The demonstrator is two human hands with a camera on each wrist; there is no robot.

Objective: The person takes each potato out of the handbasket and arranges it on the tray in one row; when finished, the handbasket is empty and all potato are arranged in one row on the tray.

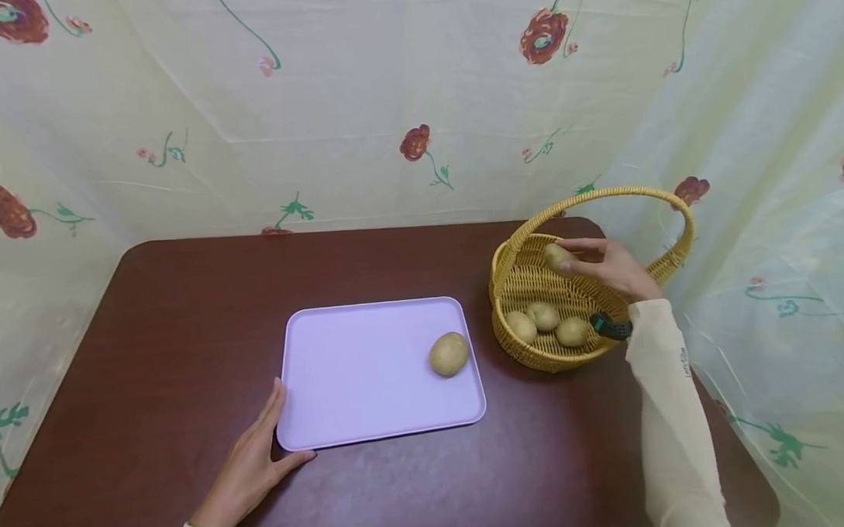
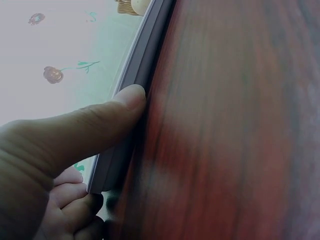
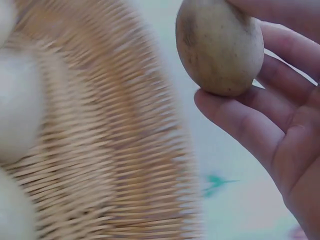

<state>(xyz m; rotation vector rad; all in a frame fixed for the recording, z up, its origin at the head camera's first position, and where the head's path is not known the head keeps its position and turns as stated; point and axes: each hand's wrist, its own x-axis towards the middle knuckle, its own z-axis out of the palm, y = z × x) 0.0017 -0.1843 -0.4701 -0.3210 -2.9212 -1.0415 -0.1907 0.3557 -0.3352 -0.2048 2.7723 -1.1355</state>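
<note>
My right hand (image 1: 614,268) grips a potato (image 1: 559,259) over the far part of a yellow wicker basket (image 1: 503,307), below its arched handle. In the right wrist view this potato (image 3: 220,47) is held between the thumb and fingers, with dark patches on its skin. Several other potatoes (image 1: 542,316) lie in the front of the basket. A lilac tray (image 1: 363,374) stands to the left, with one potato (image 1: 449,354) near its right side. At the tray's front left corner rests my left hand (image 1: 244,467), fingers along the left side and thumb (image 2: 132,97) against the front edge.
Both lie on a dark reddish-brown table (image 1: 187,318) with rounded corners. A pale curtain (image 1: 348,142) with red flowers hangs behind and at the sides. The basket's tall handle (image 1: 622,191) arches above the right hand. A black wristband (image 1: 611,327) shows on the right wrist.
</note>
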